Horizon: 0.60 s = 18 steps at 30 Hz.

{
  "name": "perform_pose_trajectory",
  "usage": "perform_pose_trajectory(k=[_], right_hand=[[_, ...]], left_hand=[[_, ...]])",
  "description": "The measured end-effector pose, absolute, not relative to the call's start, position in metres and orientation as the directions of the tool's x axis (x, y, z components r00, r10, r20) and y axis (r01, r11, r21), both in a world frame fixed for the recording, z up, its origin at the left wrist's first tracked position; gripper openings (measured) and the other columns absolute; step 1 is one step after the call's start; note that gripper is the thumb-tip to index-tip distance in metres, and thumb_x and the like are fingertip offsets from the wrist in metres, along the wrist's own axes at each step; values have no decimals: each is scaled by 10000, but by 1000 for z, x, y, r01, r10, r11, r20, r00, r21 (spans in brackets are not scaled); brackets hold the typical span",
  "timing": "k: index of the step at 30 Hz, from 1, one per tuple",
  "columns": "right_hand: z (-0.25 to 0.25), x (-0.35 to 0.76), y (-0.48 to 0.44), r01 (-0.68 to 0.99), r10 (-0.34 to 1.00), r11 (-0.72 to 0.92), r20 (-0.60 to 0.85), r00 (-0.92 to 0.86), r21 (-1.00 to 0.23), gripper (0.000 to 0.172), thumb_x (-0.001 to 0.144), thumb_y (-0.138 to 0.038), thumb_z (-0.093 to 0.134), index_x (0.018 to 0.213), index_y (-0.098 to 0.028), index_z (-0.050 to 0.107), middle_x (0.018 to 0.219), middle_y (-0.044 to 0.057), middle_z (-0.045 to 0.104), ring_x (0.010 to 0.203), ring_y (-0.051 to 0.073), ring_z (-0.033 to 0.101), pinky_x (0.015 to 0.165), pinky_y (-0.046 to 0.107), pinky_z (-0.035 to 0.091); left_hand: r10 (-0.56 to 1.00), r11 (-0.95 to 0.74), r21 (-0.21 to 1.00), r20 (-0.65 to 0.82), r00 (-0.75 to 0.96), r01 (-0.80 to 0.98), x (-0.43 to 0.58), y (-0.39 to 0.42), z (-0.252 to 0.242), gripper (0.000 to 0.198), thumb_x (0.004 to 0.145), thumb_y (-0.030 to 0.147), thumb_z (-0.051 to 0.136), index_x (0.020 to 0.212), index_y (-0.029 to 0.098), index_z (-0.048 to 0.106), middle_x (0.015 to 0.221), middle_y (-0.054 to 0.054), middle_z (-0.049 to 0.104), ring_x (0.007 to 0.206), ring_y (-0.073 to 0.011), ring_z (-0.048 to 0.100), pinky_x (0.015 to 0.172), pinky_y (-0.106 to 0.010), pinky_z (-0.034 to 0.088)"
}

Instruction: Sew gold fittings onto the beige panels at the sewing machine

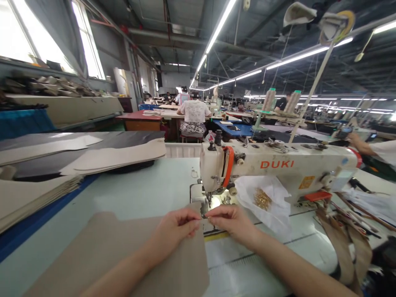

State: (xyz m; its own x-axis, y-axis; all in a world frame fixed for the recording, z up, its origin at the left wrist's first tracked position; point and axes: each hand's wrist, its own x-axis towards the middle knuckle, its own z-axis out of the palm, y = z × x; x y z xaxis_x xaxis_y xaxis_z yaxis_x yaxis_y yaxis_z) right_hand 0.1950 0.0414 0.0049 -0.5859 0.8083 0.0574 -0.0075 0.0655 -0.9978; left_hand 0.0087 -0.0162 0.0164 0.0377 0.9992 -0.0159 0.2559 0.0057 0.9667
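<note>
My left hand (182, 222) is closed in a pinch above the upper right edge of a beige-grey panel (130, 247) lying on the sewing table. My right hand (230, 220) also pinches, its fingertips almost meeting the left ones just in front of the needle. What either pinch holds is too small or hidden to name. Both hands are at the head of a white DUKI sewing machine (297, 165), whose lamp lights the needle area. Beside the right hand, a white bag (280, 204) lies open with many small gold-coloured metal pieces (262, 199) in it.
Stacks of cut beige panels (123, 156) lie to the left on a dark sheet and a blue board. Brown straps (337, 243) and tools hang about the table's right side. A person in a white shirt (196, 113) sits ahead; another person's arm (360, 144) shows at right.
</note>
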Motion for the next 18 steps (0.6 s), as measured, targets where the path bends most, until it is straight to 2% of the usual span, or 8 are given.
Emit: perform_pose_trajectory(k=[4, 11, 15, 18], right_hand=[[10, 198, 42, 2, 793, -2, -3, -610, -1000, 262, 641, -374, 744, 830, -194, 740, 727, -7, 675, 676, 127, 577, 725, 286, 449], [12, 195, 41, -45, 740, -188, -111, -663, -981, 297, 596, -357, 795, 834, -186, 743, 739, 3, 674, 658, 106, 568, 737, 274, 438], [12, 187, 42, -27, 735, -173, -111, -669, -985, 291, 586, -353, 792, 818, -185, 742, 752, 9, 678, 679, 123, 581, 748, 291, 453], [14, 182, 43, -6, 766, -104, -76, -638, -995, 251, 589, -320, 777, 797, -186, 731, 743, -2, 671, 688, 127, 579, 743, 289, 453]], left_hand=[[997, 38, 976, -50, 52, 214, 10, -14, 17, 194, 656, 344, 618, 705, 161, 655, 525, 40, 564, 517, -120, 507, 554, -240, 422], [994, 69, 984, -83, 76, 165, 7, -14, 18, 250, 645, 388, 653, 710, 147, 640, 536, 31, 584, 515, -117, 526, 558, -245, 433], [989, 82, 989, -95, 111, 121, 6, -14, 16, 263, 641, 401, 673, 690, 150, 616, 545, 29, 589, 503, -110, 526, 543, -239, 430], [992, 87, 992, -95, 83, 86, 5, -13, 15, 273, 630, 402, 678, 709, 154, 598, 546, 30, 593, 492, -108, 523, 531, -238, 429]])
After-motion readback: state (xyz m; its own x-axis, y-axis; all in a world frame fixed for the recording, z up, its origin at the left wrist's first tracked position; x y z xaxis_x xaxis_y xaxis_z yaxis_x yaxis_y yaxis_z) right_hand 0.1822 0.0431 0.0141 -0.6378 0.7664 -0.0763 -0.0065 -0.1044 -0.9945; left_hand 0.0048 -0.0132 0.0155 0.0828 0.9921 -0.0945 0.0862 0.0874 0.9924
